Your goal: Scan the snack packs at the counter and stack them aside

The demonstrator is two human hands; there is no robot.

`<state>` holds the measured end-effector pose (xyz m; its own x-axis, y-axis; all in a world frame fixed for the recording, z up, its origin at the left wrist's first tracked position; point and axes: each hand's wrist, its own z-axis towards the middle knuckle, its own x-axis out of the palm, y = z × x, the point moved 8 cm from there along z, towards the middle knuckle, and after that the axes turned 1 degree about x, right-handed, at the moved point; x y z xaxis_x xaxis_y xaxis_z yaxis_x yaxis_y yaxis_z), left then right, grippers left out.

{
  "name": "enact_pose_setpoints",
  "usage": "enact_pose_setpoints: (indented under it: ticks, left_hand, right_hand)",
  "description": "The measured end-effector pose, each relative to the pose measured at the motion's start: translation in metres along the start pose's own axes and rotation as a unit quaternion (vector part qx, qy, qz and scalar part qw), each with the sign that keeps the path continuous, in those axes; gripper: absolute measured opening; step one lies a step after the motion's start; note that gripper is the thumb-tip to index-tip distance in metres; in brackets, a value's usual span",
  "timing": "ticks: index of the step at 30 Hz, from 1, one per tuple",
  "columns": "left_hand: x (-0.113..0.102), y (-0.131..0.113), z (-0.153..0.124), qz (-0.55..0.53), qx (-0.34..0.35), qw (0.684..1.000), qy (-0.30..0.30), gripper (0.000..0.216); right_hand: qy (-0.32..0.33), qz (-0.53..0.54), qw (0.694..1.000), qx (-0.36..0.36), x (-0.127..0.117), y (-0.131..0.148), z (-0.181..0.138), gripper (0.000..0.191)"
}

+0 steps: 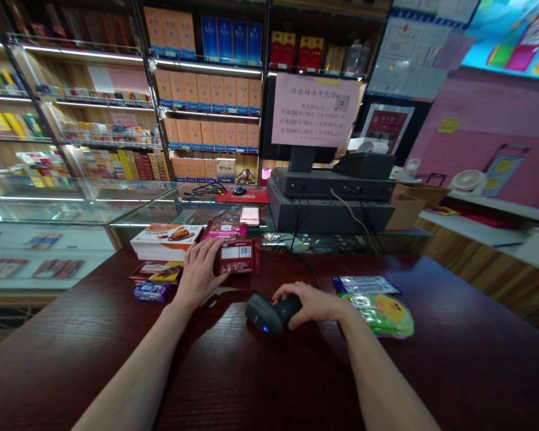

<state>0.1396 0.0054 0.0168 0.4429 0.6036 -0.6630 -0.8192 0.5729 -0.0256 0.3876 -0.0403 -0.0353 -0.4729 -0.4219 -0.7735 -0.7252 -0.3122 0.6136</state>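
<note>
My left hand (202, 269) grips the left end of a dark red snack packet (245, 257), whose white label and barcode face up toward me. Just behind it lies a pink packet (224, 230). Close to that hand are a white box with an orange picture (168, 239), a yellow chocolate packet (168, 273) and a purple packet (151, 292). My right hand (303, 305) is closed around the handle of a dark grey barcode scanner (269, 314); its head points left and a small blue light glows on it.
Right of the scanner lie a blue-and-white packet (367, 284) and a green packet with a yellow duck (384, 314). Behind the dark wooden table (233, 383) stand a cash register (332, 203) and a glass counter (144, 209). The scanner's cable (312, 272) runs toward the register.
</note>
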Motion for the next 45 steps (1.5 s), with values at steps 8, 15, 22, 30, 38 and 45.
enact_pose_setpoints:
  ticks: [8,15,22,30,38,45]
  left_hand:
    - [0.000,-0.007,0.002,0.000,0.011,1.000,0.007,0.082]
    - [-0.004,-0.028,0.005,-0.011,0.044,0.999,0.006,0.081]
    - [0.004,-0.043,0.003,-0.024,0.066,0.997,0.028,0.081]
    - [0.005,-0.047,0.001,-0.034,0.062,0.997,0.034,0.086]
    - [0.008,-0.041,0.004,-0.005,0.009,0.998,0.068,0.087]
    - [0.010,-0.044,0.005,-0.002,0.007,0.997,0.078,0.094]
  right_hand:
    - [-0.070,0.157,0.985,-0.033,-0.018,0.001,-0.001,0.046]
    - [-0.285,0.202,0.937,-0.020,-0.036,-0.009,0.010,0.045]
    - [-0.298,0.210,0.931,-0.016,-0.024,-0.005,0.021,0.048]
    - [-0.324,0.152,0.934,-0.001,-0.022,0.001,0.022,0.032]
    - [-0.371,0.104,0.923,-0.015,-0.031,0.006,0.017,0.023]
    - [-0.343,0.169,0.924,0.029,-0.024,0.000,0.018,0.024]
